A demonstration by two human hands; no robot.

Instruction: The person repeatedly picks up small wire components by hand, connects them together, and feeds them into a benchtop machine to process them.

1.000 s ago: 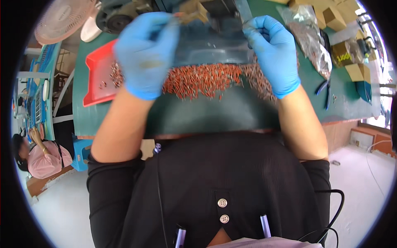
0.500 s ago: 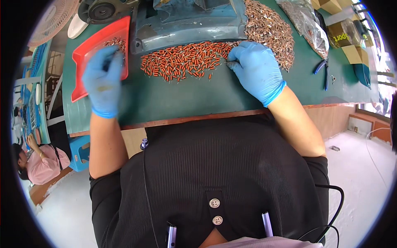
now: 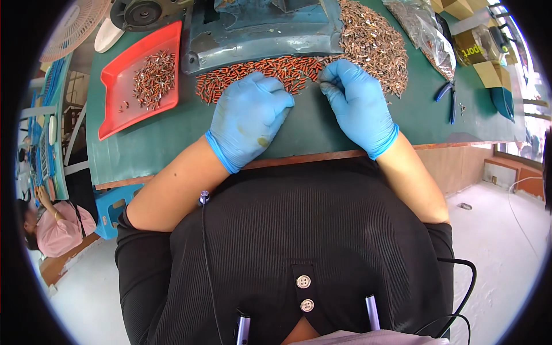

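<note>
Both hands wear blue gloves over a green table (image 3: 149, 144). My left hand (image 3: 248, 119) rests palm down on the near edge of a row of small orange sleeves (image 3: 253, 72), its fingers curled over them. My right hand (image 3: 357, 103) sits beside it, with thumb and forefinger pinched on a small metal piece at the row's right end. Behind the right hand lies a heap of small metal terminals (image 3: 371, 40). Whether the left hand holds anything is hidden under its fingers.
A red tray (image 3: 121, 109) with a small pile of orange and metal parts sits at the left. A grey-blue machine base (image 3: 259, 31) stands behind the sleeves. Clear bags, blue-handled pliers (image 3: 451, 98) and cardboard boxes lie at the right. Another person in pink sits at lower left.
My left hand has moved from the red tray back to the row of orange sleeves. My right hand stays at the row's right end, fingers pinched.
</note>
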